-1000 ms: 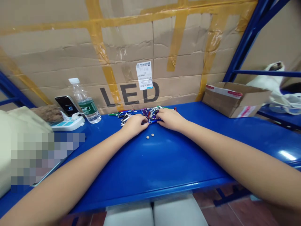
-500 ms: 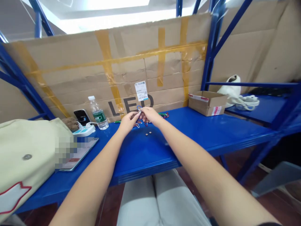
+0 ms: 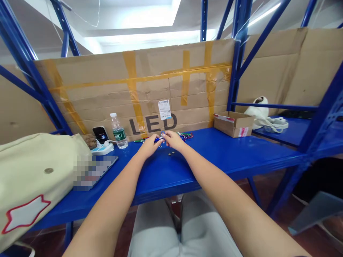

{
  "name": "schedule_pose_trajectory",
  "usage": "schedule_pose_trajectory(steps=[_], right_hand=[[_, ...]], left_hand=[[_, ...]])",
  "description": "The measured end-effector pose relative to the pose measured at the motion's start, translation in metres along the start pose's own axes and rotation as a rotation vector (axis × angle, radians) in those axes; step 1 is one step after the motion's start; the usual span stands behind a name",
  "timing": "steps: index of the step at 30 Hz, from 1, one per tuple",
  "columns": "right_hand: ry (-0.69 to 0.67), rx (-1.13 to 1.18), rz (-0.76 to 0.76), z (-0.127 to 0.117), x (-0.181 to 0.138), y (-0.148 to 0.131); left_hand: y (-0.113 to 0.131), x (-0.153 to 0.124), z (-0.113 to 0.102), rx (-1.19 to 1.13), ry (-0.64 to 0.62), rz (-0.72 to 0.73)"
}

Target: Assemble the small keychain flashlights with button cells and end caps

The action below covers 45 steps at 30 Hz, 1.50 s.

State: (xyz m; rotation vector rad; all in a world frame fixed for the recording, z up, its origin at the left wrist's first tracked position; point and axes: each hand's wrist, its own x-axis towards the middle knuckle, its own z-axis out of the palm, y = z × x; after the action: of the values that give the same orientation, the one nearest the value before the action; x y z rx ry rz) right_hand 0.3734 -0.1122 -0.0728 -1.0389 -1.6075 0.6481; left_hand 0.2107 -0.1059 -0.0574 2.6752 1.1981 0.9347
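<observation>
A taped cardboard panel [image 3: 150, 100] stands at 12 o'clock from the hands, behind the blue tabletop [image 3: 227, 153]. A cream bag [image 3: 40, 157] lies at 8 o'clock; an open box [image 3: 232, 125] sits between 2 and 3. A colourful pile [image 3: 187, 136] spreads just beyond the hands, partly hidden by them, and a bottle [image 3: 120, 136] stands upright near 9:30. The left hand [image 3: 149, 145] and right hand [image 3: 173, 140] nearly meet, both sets of fingers closed on a small blue piece [image 3: 158, 140] between them; whether it touches the tabletop I cannot tell. Two tiny discs [image 3: 169, 154] lie side by side at 5 o'clock.
</observation>
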Motion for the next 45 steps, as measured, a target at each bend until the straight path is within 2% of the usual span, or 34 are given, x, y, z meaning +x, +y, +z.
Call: schedule_pose_trajectory(steps=[3,6,10,13,17,25,29,33,37,40,45], right_hand=[[0.017,-0.019,-0.015,0.002,-0.002,-0.004],[-0.006,-0.044,-0.025,0.003,-0.005,-0.005],[-0.063,-0.115,-0.055,0.004,-0.006,-0.002],[-0.060,-0.277,-0.091,0.004,-0.006,-0.001],[-0.048,-0.512,-0.146,0.003,-0.008,-0.004],[-0.214,-0.861,-0.025,-0.001,-0.020,-0.016],[-0.163,-0.867,-0.045,-0.002,-0.020,-0.019],[-0.099,-0.926,0.009,-0.002,-0.017,-0.019],[-0.014,-0.832,0.049,0.000,-0.013,-0.012],[0.009,-0.625,0.041,0.004,-0.010,-0.008],[-0.120,-0.165,0.092,0.006,-0.009,-0.008]], left_hand=[[0.005,-0.001,-0.002,0.204,-0.041,-0.012],[0.007,-0.002,-0.003,0.314,-0.024,-0.067],[0.003,-0.002,-0.001,0.223,-0.008,-0.008],[0.000,-0.002,0.000,0.147,0.002,0.021],[0.001,-0.002,0.000,0.157,0.005,0.035],[0.000,-0.001,0.000,0.210,-0.039,0.067],[-0.005,0.000,0.001,0.164,-0.018,0.075],[-0.005,0.001,0.004,0.117,-0.030,0.106],[-0.001,0.003,0.012,0.100,-0.005,0.124],[0.001,0.005,0.014,0.120,0.012,0.133],[0.005,0.002,0.009,0.121,-0.009,0.152]])
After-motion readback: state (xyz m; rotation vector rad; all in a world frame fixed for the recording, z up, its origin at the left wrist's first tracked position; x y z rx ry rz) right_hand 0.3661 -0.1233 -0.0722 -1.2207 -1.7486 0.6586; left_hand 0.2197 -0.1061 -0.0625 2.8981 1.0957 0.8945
